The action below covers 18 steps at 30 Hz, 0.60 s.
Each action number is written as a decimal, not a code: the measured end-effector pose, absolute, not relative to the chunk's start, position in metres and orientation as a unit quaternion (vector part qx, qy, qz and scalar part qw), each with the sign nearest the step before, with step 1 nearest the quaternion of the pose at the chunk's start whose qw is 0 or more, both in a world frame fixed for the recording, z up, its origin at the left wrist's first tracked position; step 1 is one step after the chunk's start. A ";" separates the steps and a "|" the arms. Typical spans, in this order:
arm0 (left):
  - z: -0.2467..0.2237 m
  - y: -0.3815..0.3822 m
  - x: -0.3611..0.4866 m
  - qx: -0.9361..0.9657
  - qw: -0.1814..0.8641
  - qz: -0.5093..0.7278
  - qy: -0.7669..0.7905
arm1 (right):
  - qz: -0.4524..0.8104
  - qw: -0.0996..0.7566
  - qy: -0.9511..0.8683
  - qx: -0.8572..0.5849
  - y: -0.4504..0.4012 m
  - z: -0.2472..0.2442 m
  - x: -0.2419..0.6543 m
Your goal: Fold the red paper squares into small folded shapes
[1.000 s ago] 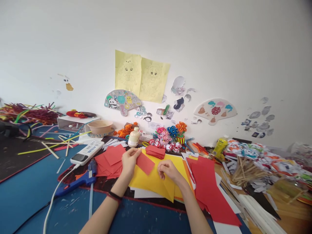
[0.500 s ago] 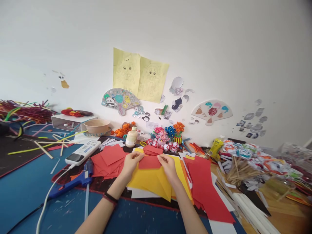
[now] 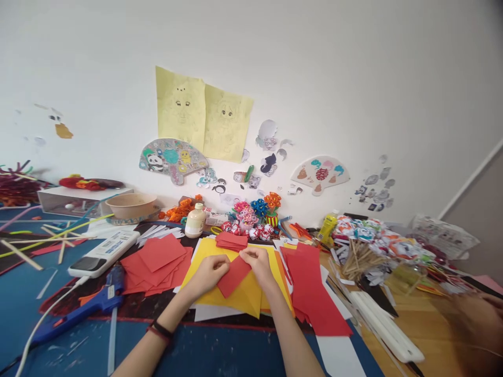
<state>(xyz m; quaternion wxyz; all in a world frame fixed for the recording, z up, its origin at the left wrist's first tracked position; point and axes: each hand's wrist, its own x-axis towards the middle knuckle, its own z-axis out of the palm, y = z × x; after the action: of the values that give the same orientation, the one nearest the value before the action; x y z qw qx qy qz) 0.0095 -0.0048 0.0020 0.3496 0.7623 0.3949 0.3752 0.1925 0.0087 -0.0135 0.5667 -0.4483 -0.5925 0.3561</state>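
Observation:
Both hands grip one small piece of red paper (image 3: 234, 277), held at a slant above a yellow sheet (image 3: 204, 298). My left hand (image 3: 213, 272) pinches its left side, and my right hand (image 3: 257, 264) has thumb and fingers closed on its upper right corner. Just behind the hands lies a small stack of red paper pieces (image 3: 231, 241). A larger pile of red paper squares (image 3: 161, 262) spreads to the left of my left hand. Long red sheets (image 3: 310, 293) lie right of my right forearm.
At left are a blue glue gun (image 3: 98, 303), a white power strip (image 3: 106, 254) and a bowl (image 3: 131, 204). A glue bottle (image 3: 195, 222) stands behind the paper. Wooden sticks (image 3: 359, 259) lie at right, where another person's blurred hand (image 3: 477, 319) shows.
The red paper has turned from level to slanted, its right end raised. My view has swung right, and another person's blurred hand has appeared at the right edge.

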 end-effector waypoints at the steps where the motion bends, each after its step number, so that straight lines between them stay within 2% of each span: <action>1: 0.004 -0.004 0.008 0.765 0.350 0.371 0.393 | 0.349 0.583 -0.575 -0.456 0.010 -0.014 0.197; 12: 0.016 -0.002 -0.006 0.771 0.344 0.339 0.417 | 0.318 0.649 -0.514 -0.461 0.013 -0.009 0.212; 15: 0.015 0.002 -0.010 0.754 0.319 0.366 0.441 | 0.302 0.700 -0.444 -0.470 0.017 -0.012 0.229; 18: 0.009 0.007 -0.009 0.725 0.301 0.412 0.463 | 0.339 0.704 -0.421 -0.460 0.021 -0.017 0.230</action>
<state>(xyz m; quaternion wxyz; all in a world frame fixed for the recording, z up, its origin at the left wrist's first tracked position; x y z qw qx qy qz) -0.0095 0.0072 0.0089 0.3013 0.7245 0.4633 0.4118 0.2296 0.0208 -0.0166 0.7044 -0.4600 -0.4207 0.3394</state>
